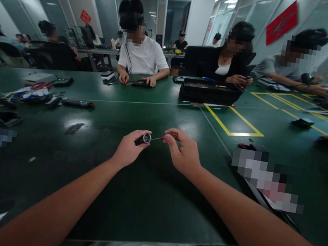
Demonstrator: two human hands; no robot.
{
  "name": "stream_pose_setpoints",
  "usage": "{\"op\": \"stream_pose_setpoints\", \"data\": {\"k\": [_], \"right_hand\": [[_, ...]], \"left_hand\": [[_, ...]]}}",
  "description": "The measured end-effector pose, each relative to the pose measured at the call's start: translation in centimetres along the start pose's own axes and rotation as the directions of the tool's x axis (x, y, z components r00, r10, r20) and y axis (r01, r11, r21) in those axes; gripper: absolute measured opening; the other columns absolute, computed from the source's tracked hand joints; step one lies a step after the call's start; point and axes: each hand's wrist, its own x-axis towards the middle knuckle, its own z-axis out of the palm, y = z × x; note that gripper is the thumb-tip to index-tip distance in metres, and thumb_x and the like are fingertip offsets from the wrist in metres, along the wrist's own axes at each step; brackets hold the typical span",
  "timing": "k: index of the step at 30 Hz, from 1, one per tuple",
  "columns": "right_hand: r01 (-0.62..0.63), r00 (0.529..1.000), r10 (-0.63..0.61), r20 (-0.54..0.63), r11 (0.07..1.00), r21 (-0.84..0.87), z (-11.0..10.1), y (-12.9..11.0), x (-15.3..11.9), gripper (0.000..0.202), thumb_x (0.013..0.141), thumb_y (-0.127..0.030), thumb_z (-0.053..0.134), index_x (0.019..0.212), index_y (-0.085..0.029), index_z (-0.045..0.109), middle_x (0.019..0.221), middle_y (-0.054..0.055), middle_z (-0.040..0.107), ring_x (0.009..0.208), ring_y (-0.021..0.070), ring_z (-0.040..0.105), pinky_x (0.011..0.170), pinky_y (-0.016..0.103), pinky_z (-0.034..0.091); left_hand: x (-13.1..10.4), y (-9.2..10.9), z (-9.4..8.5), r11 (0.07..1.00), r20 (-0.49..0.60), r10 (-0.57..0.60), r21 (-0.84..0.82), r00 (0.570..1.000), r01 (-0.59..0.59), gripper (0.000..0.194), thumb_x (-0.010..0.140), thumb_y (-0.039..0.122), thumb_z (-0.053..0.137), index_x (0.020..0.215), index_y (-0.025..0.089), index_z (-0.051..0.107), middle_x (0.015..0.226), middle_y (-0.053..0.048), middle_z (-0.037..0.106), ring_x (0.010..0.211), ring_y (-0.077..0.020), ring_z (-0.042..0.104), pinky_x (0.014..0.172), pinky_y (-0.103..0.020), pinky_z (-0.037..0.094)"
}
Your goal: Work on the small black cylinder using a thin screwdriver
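My left hand (pixel 129 147) is closed round a small black cylindrical part (pixel 146 138) with a silver ring at its end; its exact kind is unclear. That ringed end faces right and towards me. Opposite it, my right hand (pixel 184 153) pinches a small screwdriver (pixel 163 138) with a reddish handle. The thin metal shaft points left and its tip is close to the ringed end; whether they touch I cannot tell. Both hands are just above the green table (pixel 145 195), and my fingers partly hide both things.
A long black bin (pixel 210 92) stands across the table, near a yellow tape outline (pixel 246 134). Left lie a dark tool (pixel 77 103) and a heap of cables and gloves (pixel 32 94). A partly blurred tray (pixel 263 179) is at right. Several people work opposite, including one in a white shirt (pixel 143 56).
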Motion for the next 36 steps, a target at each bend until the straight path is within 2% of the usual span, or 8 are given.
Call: {"op": "stream_pose_setpoints", "data": {"k": [5, 16, 19, 24, 27, 30, 33, 36], "right_hand": [[-0.03, 0.999, 0.03, -0.046, 0.999, -0.011, 0.08, 0.24, 0.16, 0.018, 0.099, -0.032, 0.051, 0.101, -0.02, 0.064, 0.085, 0.003, 0.074, 0.077, 0.0173, 0.071, 0.069, 0.029, 0.05], [-0.028, 0.999, 0.028, -0.02, 0.999, -0.029, 0.06, -0.24, 0.15, 0.019, 0.099, -0.033, 0.052, 0.101, -0.02, 0.066, 0.087, 0.004, 0.075, 0.079, 0.0175, 0.071, 0.073, 0.029, 0.05], [-0.045, 0.999, 0.043, -0.027, 0.997, -0.055, 0.0, -0.15, 0.23, 0.022, 0.098, -0.036, 0.053, 0.098, -0.02, 0.068, 0.082, 0.003, 0.074, 0.074, 0.0162, 0.069, 0.067, 0.027, 0.048], [-0.079, 0.997, 0.073, -0.035, 0.98, -0.185, -0.17, 0.28, 0.38, 0.048, 0.094, -0.054, 0.056, 0.061, -0.019, 0.061, 0.049, -0.003, 0.052, 0.045, 0.0106, 0.048, 0.049, 0.026, 0.032], [-0.071, 0.997, 0.064, -0.038, 0.972, -0.225, -0.1, 0.59, 0.39, 0.057, 0.093, -0.059, 0.054, 0.052, -0.019, 0.054, 0.045, -0.005, 0.043, 0.042, 0.0093, 0.041, 0.047, 0.026, 0.028], [-0.069, 0.998, 0.067, -0.02, 0.974, -0.216, -0.02, 0.67, 0.35, 0.047, 0.093, -0.054, 0.058, 0.062, -0.019, 0.061, 0.051, -0.003, 0.053, 0.046, 0.0107, 0.047, 0.049, 0.026, 0.033], [-0.036, 0.999, 0.039, 0.016, 0.99, -0.134, 0.02, 0.45, 0.24, 0.023, 0.094, -0.041, 0.061, 0.089, -0.019, 0.068, 0.074, 0.002, 0.069, 0.063, 0.0148, 0.061, 0.059, 0.027, 0.044], [0.021, 0.999, -0.017, 0.045, 0.997, -0.075, -0.04, 0.21, 0.1, 0.015, 0.095, -0.033, 0.057, 0.098, -0.021, 0.066, 0.088, 0.005, 0.071, 0.078, 0.0186, 0.066, 0.069, 0.031, 0.049]], "left_hand": [[-0.07, 0.39, -0.18, 1.0, -0.003, -0.007, 0.001, 1.0, 0.007, 0.039, 0.083, 0.016, 0.072, 0.121, 0.027, 0.068, 0.12, -0.004, 0.068, 0.114, -0.0225, 0.062, 0.105, -0.042, 0.047], [0.01, 0.18, -0.12, 1.0, -0.014, -0.005, -0.006, 1.0, 0.005, 0.04, 0.082, 0.014, 0.072, 0.12, 0.026, 0.069, 0.121, -0.004, 0.069, 0.115, -0.0225, 0.062, 0.106, -0.043, 0.046], [0.05, 0.3, -0.16, 1.0, -0.015, -0.005, -0.007, 1.0, 0.005, 0.039, 0.081, 0.013, 0.073, 0.119, 0.025, 0.069, 0.12, -0.005, 0.069, 0.115, -0.0229, 0.063, 0.106, -0.043, 0.046], [-0.07, 0.19, -0.22, 1.0, -0.009, 0.017, -0.006, 1.0, -0.017, 0.04, 0.082, 0.016, 0.073, 0.121, 0.026, 0.069, 0.122, -0.005, 0.068, 0.117, -0.0228, 0.062, 0.108, -0.044, 0.045], [-0.13, -0.01, -0.26, 1.0, -0.005, 0.022, -0.003, 1.0, -0.023, 0.04, 0.082, 0.017, 0.072, 0.121, 0.027, 0.069, 0.122, -0.005, 0.068, 0.117, -0.0232, 0.061, 0.108, -0.045, 0.045], [-0.06, -0.13, -0.3, 1.0, -0.007, 0.01, -0.01, 1.0, -0.01, 0.041, 0.082, 0.017, 0.072, 0.122, 0.027, 0.069, 0.123, -0.005, 0.068, 0.117, -0.0231, 0.062, 0.108, -0.045, 0.045], [0.03, -0.15, -0.26, 1.0, 0.001, 0.012, -0.007, 1.0, -0.012, 0.041, 0.081, 0.016, 0.073, 0.121, 0.026, 0.069, 0.122, -0.005, 0.069, 0.117, -0.0237, 0.062, 0.108, -0.046, 0.044], [0.02, -0.09, -0.16, 1.0, 0.023, 0.019, 0.009, 1.0, -0.019, 0.04, 0.081, 0.017, 0.074, 0.119, 0.028, 0.07, 0.122, -0.005, 0.07, 0.117, -0.0247, 0.062, 0.109, -0.049, 0.042]]}}
